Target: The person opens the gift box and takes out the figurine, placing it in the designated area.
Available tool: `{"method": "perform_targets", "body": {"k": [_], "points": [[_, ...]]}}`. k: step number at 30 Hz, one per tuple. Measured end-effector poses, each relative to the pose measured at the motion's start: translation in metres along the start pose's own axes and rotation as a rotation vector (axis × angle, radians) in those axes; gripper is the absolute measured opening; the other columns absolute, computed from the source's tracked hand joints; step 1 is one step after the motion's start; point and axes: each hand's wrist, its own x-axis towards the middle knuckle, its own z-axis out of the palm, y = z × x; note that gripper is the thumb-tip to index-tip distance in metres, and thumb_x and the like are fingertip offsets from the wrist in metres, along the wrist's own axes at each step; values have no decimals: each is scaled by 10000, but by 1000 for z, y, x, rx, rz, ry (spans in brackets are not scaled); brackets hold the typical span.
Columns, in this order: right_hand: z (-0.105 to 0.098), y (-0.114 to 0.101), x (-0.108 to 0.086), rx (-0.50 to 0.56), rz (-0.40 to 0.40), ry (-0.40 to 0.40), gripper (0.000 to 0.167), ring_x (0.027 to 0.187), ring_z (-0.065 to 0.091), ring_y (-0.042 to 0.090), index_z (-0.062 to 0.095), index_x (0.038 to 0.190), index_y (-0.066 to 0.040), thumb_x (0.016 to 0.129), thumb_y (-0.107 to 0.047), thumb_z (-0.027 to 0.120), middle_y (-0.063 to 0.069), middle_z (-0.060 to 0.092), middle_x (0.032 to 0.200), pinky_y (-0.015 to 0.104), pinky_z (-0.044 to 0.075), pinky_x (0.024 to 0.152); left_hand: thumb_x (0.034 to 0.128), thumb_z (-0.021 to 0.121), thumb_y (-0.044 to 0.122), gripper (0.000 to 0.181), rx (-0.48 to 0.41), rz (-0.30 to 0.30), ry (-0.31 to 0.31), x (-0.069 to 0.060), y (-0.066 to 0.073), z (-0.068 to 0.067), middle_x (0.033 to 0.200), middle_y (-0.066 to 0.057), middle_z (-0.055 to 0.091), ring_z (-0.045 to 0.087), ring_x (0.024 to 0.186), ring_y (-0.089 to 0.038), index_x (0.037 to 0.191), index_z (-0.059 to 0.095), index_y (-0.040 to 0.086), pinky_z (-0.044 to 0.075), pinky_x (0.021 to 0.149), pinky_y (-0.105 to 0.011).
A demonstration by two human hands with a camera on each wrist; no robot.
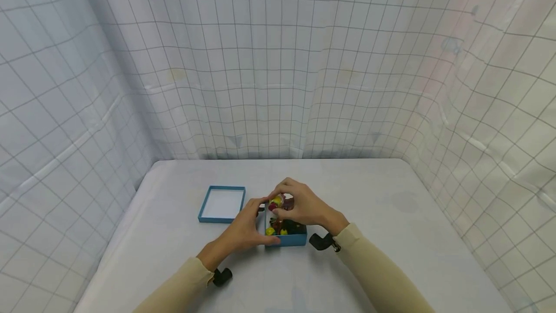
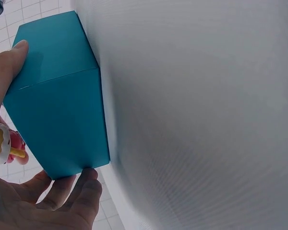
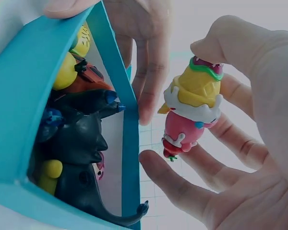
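Note:
A blue box [image 1: 286,240] holding several small figures stands on the table. My left hand [image 1: 245,228] grips its left side, thumb at the near wall and fingers around the far end; the left wrist view shows the thumb and fingertips on the teal box [image 2: 62,115]. Over the box's far part, my right hand [image 1: 301,204] pinches a pink, white and yellow figure [image 3: 192,103] between thumb and fingers, beside the open top. Inside the box, the right wrist view shows a dark figure [image 3: 79,139] with a long tail, a yellow round piece [image 3: 65,72] and an orange-brown piece [image 3: 89,79].
A shallow blue-rimmed lid [image 1: 220,220] with a white inside lies left of the box on the white table [image 1: 369,264]. White curtains with a grid pattern [image 1: 278,71] hang behind the table and on both sides.

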Motion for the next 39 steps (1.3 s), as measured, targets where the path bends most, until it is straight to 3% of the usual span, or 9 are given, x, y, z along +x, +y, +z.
{"method": "perform_targets", "body": {"k": [5, 15, 26, 33, 39], "points": [[-1, 0, -1, 33, 4, 19, 308, 1189, 762, 302, 806, 1345, -35, 1040, -39, 847, 119, 688, 1340, 353, 718, 963, 850, 1072, 441, 1180, 0, 1, 3, 0, 1, -1, 1738, -173, 512, 620, 1481, -329, 1768, 427, 75, 541, 1283, -615], [-4, 3, -6, 31, 29, 30, 328, 1064, 766, 132, 816, 1361, -56, 1050, -138, 879, 94, 687, 1330, 273, 705, 917, 851, 1068, 464, 1165, 7, -1, 1, 0, 1, -2, 1740, -166, 508, 599, 1531, -362, 1768, 443, 109, 535, 1288, -619], [-12, 2, -10, -20, 36, 79, 353, 1141, 735, 204, 848, 1329, -118, 1005, -203, 957, 66, 697, 1332, 289, 700, 979, 851, 1064, 476, 1180, 14, -18, -7, 0, 1, -2, 1730, -186, 514, 611, 1517, -393, 1773, 432, 95, 551, 1266, -636], [-15, 4, -12, -29, 56, 98, 365, 1190, 708, 165, 830, 1298, -166, 968, -112, 974, 21, 700, 1360, 310, 698, 1003, 850, 1066, 470, 1184, 8, -24, -9, -1, 2, -2, 1728, -189, 520, 611, 1522, -399, 1770, 435, 72, 552, 1267, -637], [-21, 5, -13, -56, 49, 98, 366, 1258, 749, 236, 803, 1313, -150, 993, -8, 909, 42, 732, 1367, 346, 705, 1009, 841, 1077, 451, 1200, -4, -19, -9, 0, 2, -2, 1729, -195, 517, 611, 1518, -392, 1770, 430, 53, 552, 1269, -623]]}}
